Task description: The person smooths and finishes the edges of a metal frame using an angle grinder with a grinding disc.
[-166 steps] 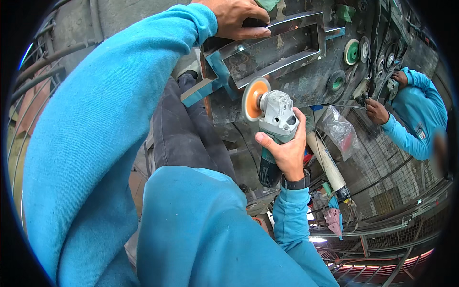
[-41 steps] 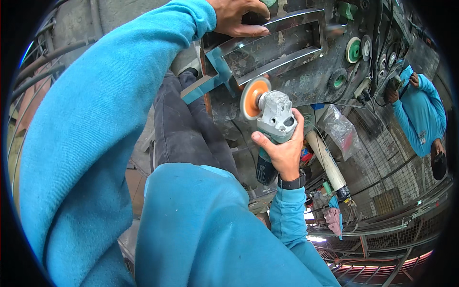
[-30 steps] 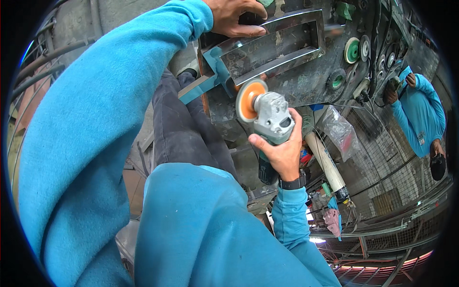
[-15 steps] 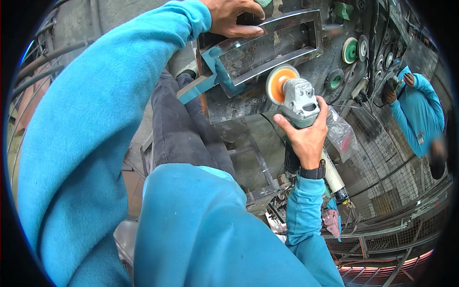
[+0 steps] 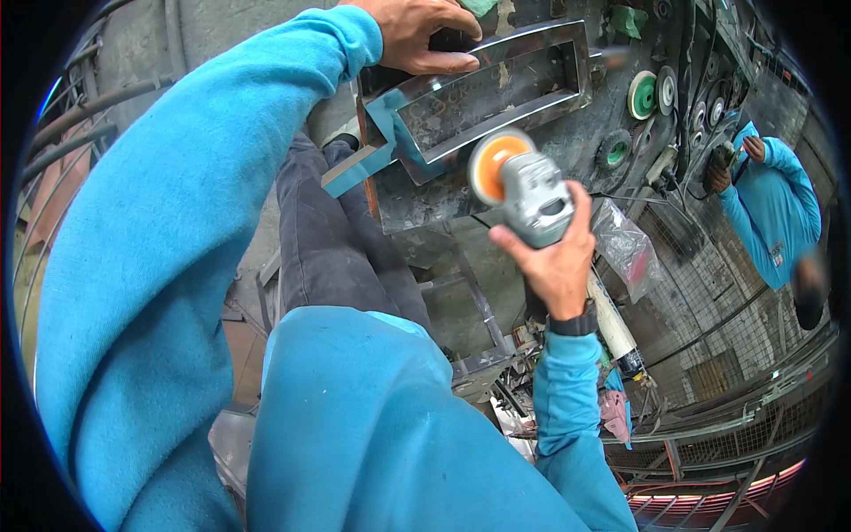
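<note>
My right hand (image 5: 560, 266), with a dark watch at the wrist, is wrapped round a grey angle grinder (image 5: 537, 199). The grinder's round orange disc (image 5: 499, 168) is blurred and sits just below the near edge of a shiny metal frame (image 5: 510, 117); I cannot tell whether they touch. The frame is long and rectangular with an opening, and its left end carries a bent arm reflecting blue. At the frame's far left edge my left hand (image 5: 417, 35) is curled, thumb and fingers pressed against the rim. What its fingertips rest on is partly hidden.
The frame lies on a dark, scuffed workbench (image 5: 425, 208). Several grinding discs, one a green-centred wheel (image 5: 643, 95), lie to the right. A clear plastic bag (image 5: 625, 248) hangs by the bench edge. Another person (image 5: 780, 204) in blue works at the far right.
The angle grinder and my right hand have shifted left along the frame's near edge. The frame and my left hand have moved slightly left in view.
</note>
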The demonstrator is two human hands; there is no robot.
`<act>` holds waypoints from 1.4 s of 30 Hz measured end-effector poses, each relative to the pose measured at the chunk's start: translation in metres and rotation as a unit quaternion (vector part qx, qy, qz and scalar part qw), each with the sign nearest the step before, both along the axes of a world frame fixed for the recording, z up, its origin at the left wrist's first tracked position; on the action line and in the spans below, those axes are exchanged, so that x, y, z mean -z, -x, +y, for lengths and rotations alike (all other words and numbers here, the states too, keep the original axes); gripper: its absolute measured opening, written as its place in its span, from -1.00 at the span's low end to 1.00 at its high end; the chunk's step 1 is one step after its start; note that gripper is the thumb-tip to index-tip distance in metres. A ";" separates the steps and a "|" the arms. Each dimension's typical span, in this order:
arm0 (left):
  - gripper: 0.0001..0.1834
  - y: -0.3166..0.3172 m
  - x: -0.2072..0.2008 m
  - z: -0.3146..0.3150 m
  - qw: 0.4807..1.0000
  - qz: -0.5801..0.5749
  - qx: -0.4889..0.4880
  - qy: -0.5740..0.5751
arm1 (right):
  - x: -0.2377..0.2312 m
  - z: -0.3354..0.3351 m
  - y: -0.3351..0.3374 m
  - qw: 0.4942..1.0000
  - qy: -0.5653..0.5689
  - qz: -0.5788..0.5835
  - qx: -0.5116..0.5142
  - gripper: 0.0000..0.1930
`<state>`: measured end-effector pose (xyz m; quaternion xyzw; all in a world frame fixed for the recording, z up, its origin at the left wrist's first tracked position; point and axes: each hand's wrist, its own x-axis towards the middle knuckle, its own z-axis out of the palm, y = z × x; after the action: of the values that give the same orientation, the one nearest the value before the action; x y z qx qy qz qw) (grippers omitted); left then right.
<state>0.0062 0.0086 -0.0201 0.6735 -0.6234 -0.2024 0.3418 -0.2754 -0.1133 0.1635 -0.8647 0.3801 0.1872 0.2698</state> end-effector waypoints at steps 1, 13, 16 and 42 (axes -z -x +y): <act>-0.55 -0.001 -0.003 0.001 1.000 -0.002 -0.001 -0.024 | 0.002 -0.009 -0.002 1.000 0.021 0.002 0.010 0.03; -0.54 0.000 -0.008 -0.001 0.998 0.004 -0.003 -0.060 | 0.013 -0.021 -0.004 0.997 0.048 -0.029 0.046 0.07; -0.53 0.001 -0.003 0.000 0.999 0.003 -0.008 -0.043 | 0.012 0.009 0.004 0.998 -0.007 -0.035 0.056 0.08; -0.50 0.001 -0.006 -0.001 0.998 -0.011 -0.016 -0.052 | 0.027 -0.030 0.005 0.988 0.040 -0.089 0.121 0.07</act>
<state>0.0056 0.0077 -0.0139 0.7024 -0.6052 -0.2214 0.3023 -0.2807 -0.1438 0.1365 -0.8357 0.4636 0.0605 0.2882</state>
